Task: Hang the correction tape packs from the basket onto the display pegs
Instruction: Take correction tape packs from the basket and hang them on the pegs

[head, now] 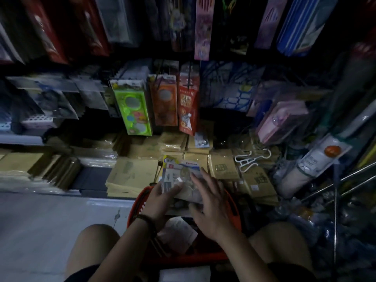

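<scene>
Left hand [160, 200], right hand [210, 208] on packs [179, 169]

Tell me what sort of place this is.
Probably a stationery shop aisle: packaged goods hang in rows, brown envelopes lie in stacks, and correction tape packs are held over a red basket.

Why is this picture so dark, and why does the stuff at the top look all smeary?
Head view: the light is dim, brightest on the pale floor at left; the hanging packs along the top edge are smeared by blur; the wide lens bends the shelf edge; the correction tape packs under the right hand catch small glints.
</scene>
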The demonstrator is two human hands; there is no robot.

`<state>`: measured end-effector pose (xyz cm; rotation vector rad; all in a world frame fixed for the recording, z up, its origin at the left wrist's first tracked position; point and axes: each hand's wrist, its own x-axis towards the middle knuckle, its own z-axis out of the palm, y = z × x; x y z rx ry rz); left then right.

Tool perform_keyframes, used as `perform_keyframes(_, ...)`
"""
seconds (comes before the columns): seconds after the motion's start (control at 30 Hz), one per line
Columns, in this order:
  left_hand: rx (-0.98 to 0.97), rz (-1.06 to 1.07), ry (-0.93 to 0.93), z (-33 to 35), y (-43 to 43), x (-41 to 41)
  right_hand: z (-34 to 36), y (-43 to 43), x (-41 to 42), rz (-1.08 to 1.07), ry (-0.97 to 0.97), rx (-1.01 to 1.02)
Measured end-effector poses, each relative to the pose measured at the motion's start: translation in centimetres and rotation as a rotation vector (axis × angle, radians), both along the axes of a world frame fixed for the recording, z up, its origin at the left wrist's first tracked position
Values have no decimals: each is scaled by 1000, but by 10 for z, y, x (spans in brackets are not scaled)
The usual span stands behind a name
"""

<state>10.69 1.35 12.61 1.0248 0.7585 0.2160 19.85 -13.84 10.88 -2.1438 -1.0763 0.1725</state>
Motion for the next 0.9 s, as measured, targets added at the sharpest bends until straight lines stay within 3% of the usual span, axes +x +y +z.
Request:
perform_keyframes(0.1, 99, 36, -98, 33, -9, -7, 28, 2, 14, 48, -68, -13)
perform_keyframes(0.2, 129, 56, -178, 65, -11, -8, 52, 11, 14, -4, 35, 100)
perform_keyframes(0.33, 153, 104, -201, 99, -6, -3, 83, 25, 9, -79, -45, 291)
perform_keyframes(0.47, 100, 154, -228, 133, 11, -3, 131, 26, 25, 103, -85, 220)
perform_keyframes(0.6, 121, 132, -260, 167, 32, 1, 185, 29, 56, 277, -402, 34)
perform_keyframes(0.67, 165, 130, -283, 184, 40, 4, 205, 34, 63, 308, -458, 2)
perform_keyframes(0.9, 342, 97, -416, 260, 57, 9, 271, 52, 76, 217, -609, 168)
